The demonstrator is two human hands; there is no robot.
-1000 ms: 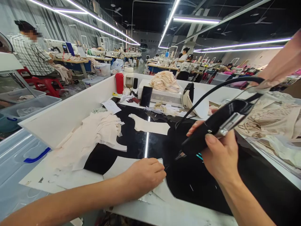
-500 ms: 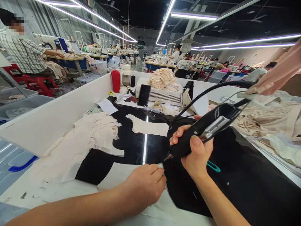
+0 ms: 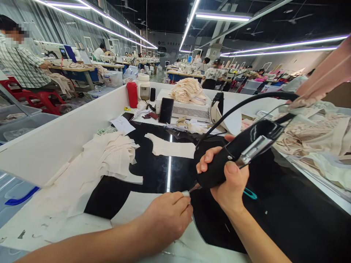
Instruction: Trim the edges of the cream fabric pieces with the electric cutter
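Note:
My right hand (image 3: pixel 230 179) is wrapped round a black corded hand tool (image 3: pixel 216 173) with a silver lever on its side. The tool's narrow tip (image 3: pixel 195 187) points down-left, just beside my left fingertips. My left hand (image 3: pixel 171 215) is closed in a pinch over a small pale piece (image 3: pixel 185 193), whose kind I cannot make out. Under and around this hand lies a white panel (image 3: pixel 134 204) with a curved edge on the black tabletop (image 3: pixel 109 193). A cream cut fabric piece (image 3: pixel 172 147) lies flat further back.
Cream fabric pieces (image 3: pixel 109 157) are heaped at the left. A teal tool (image 3: pixel 250 194) lies right of my wrist. A phone (image 3: pixel 166 110), a red cup (image 3: pixel 132 95) and a white box (image 3: pixel 192 109) stand at the back. The thick black cable (image 3: pixel 241 106) arches at the right.
The view has shifted slightly. The tool's tip now shows more clearly beside my left fingertips. Both hands keep nearly the same place and grip.

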